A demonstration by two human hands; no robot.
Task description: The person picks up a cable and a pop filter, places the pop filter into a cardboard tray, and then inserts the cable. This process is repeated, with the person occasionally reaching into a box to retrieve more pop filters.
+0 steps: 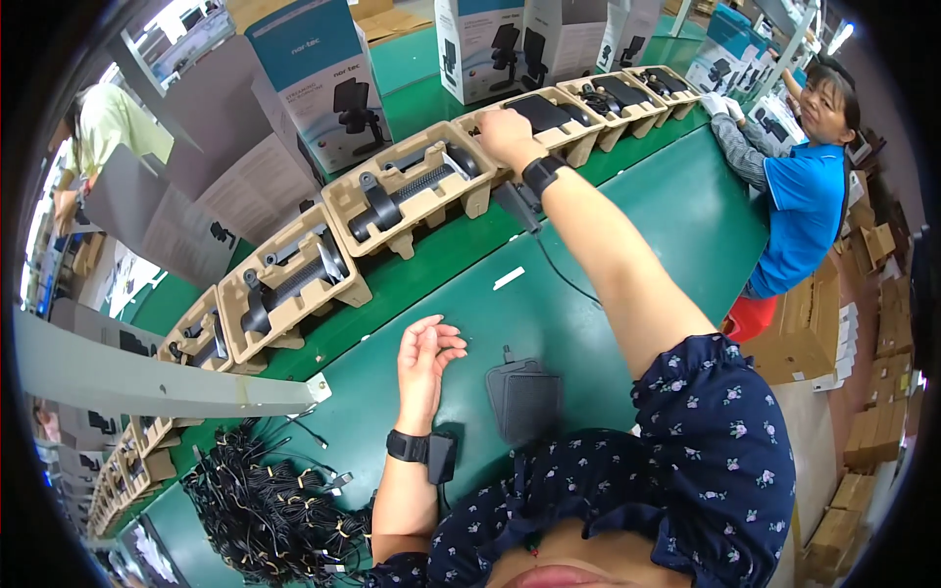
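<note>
Left: banded black cable pile [270, 505] on the green table [667, 235], then the left hand [428, 355], empty, palm turned up, fingers loosely curled, with the dark flat pads [526, 402] lying just right of it. Right hand [510, 137] reaches into the left end of a molded brown tray [580, 145] in the row, beside its black panel [542, 113]; fingertips hidden, can't tell if they're pinching anything. Far right, co-worker in blue [809, 211] at the table edge.

A square brown cardboard box [802, 321] sits at 3 o'clock — a long grey metal bar [206, 389] at 8 — a person in pale green [118, 127] at 10.
</note>
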